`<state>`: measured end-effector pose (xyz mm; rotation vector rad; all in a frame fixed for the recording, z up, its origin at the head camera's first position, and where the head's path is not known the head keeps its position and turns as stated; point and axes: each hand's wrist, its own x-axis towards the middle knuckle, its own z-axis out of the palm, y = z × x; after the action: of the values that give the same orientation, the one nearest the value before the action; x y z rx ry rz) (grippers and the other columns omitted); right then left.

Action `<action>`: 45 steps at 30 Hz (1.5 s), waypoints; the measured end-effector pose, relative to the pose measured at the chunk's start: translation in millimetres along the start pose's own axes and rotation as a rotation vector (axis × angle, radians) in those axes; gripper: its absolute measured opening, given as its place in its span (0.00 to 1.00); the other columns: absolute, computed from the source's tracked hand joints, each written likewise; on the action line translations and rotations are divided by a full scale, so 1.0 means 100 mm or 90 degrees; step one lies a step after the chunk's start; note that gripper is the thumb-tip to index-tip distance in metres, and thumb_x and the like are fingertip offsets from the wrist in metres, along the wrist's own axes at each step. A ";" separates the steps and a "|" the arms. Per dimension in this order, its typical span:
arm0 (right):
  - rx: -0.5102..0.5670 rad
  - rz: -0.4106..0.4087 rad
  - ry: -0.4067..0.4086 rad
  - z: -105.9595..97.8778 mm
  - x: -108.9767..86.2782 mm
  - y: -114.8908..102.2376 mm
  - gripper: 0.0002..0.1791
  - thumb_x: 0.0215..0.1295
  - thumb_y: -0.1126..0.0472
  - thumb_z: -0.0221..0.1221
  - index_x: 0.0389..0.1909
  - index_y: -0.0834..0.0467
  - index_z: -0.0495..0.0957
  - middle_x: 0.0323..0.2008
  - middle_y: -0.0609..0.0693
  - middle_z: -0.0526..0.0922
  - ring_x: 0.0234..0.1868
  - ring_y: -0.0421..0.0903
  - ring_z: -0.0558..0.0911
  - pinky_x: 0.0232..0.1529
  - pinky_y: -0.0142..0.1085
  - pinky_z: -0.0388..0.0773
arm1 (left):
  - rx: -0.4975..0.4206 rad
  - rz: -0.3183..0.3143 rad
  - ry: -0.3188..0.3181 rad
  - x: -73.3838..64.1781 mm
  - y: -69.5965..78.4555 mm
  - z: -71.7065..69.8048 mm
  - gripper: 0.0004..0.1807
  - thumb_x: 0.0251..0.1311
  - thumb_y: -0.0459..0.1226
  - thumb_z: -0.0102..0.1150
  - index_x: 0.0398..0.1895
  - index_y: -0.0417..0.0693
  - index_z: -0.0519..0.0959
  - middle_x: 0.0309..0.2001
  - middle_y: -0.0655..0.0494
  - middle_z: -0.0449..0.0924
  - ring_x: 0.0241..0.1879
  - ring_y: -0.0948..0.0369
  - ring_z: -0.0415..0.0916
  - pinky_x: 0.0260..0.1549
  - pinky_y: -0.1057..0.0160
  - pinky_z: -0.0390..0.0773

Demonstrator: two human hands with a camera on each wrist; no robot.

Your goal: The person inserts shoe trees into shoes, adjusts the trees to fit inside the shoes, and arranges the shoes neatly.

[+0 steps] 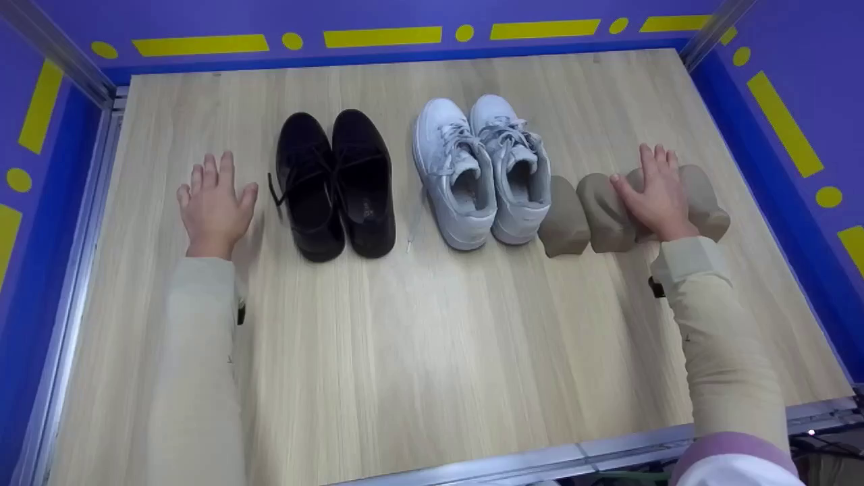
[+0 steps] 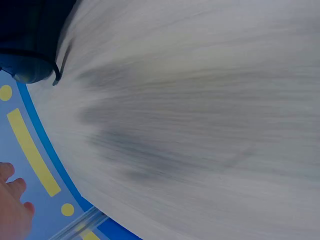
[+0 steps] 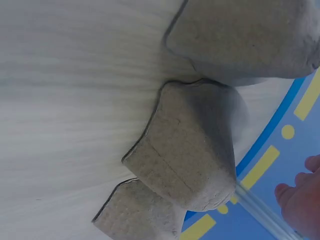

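Note:
My left hand is spread flat with straight fingers, to the left of a pair of black lace-up shoes, one loose lace end hanging out towards it. My right hand has extended fingers and overlaps a row of several taupe molded shoe inserts, hiding part of them. Both hands hold nothing. Between the black shoes and the inserts stands a pair of white sneakers with loosened laces, toes pointing away. Up close, the right wrist view shows the rounded, rough-surfaced inserts on the table.
The pale wood-grain table has a metal rail along its near edge. Purple-blue walls with yellow bars and dots enclose the back and both sides. A thin white lace end lies beside the left sneaker.

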<state>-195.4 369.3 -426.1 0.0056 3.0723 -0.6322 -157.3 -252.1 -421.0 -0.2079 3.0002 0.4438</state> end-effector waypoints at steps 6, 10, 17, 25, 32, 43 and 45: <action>0.016 -0.031 -0.005 0.06 -0.04 -0.03 0.42 0.59 0.40 0.46 0.67 0.60 0.46 0.67 0.66 0.42 0.68 0.59 0.39 0.62 0.59 0.40 | -0.002 0.017 0.004 0.01 0.07 0.03 0.35 0.64 0.53 0.31 0.69 0.49 0.39 0.69 0.41 0.38 0.67 0.43 0.36 0.60 0.41 0.38; 0.025 -0.045 -0.021 0.08 -0.08 -0.06 0.43 0.58 0.40 0.47 0.67 0.60 0.45 0.67 0.66 0.42 0.69 0.59 0.38 0.62 0.58 0.40 | -0.003 0.029 0.011 0.02 0.12 0.06 0.34 0.63 0.51 0.33 0.69 0.49 0.40 0.69 0.41 0.40 0.67 0.44 0.37 0.61 0.42 0.39; 0.049 -0.060 -0.046 0.14 -0.13 -0.10 0.45 0.58 0.39 0.47 0.67 0.61 0.43 0.67 0.66 0.40 0.68 0.60 0.37 0.64 0.56 0.36 | -0.012 0.050 0.027 0.03 0.20 0.10 0.33 0.63 0.49 0.35 0.68 0.49 0.43 0.68 0.41 0.43 0.67 0.44 0.41 0.61 0.43 0.41; 0.112 -0.070 -0.073 0.22 -0.21 -0.18 0.44 0.57 0.42 0.51 0.67 0.60 0.44 0.68 0.64 0.39 0.69 0.59 0.37 0.63 0.57 0.36 | -0.023 0.084 0.055 0.01 0.31 0.16 0.33 0.63 0.51 0.36 0.68 0.47 0.47 0.67 0.42 0.47 0.66 0.45 0.45 0.61 0.43 0.44; 0.081 -0.095 -0.071 0.26 -0.27 -0.29 0.45 0.55 0.41 0.53 0.67 0.59 0.47 0.68 0.63 0.42 0.68 0.59 0.42 0.63 0.57 0.41 | -0.067 0.138 0.098 -0.01 0.45 0.21 0.32 0.62 0.51 0.38 0.66 0.46 0.53 0.66 0.42 0.53 0.64 0.45 0.51 0.60 0.46 0.48; 0.054 -0.183 -0.054 0.36 -0.38 -0.37 0.45 0.52 0.42 0.56 0.65 0.61 0.51 0.65 0.64 0.51 0.67 0.58 0.50 0.62 0.54 0.48 | -0.071 0.156 0.080 -0.01 0.57 0.28 0.34 0.56 0.44 0.53 0.66 0.49 0.54 0.66 0.44 0.53 0.63 0.45 0.53 0.58 0.46 0.53; 0.045 -0.197 -0.044 0.38 -0.40 -0.37 0.45 0.52 0.43 0.57 0.65 0.63 0.52 0.65 0.65 0.52 0.66 0.59 0.52 0.61 0.55 0.49 | -0.071 0.150 0.071 0.00 0.58 0.29 0.34 0.56 0.42 0.53 0.66 0.49 0.54 0.67 0.44 0.52 0.63 0.44 0.53 0.58 0.46 0.53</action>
<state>-155.7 320.4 -446.6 -0.4877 3.0053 -0.7312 -163.4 -188.5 -432.6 0.1194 3.1254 0.6439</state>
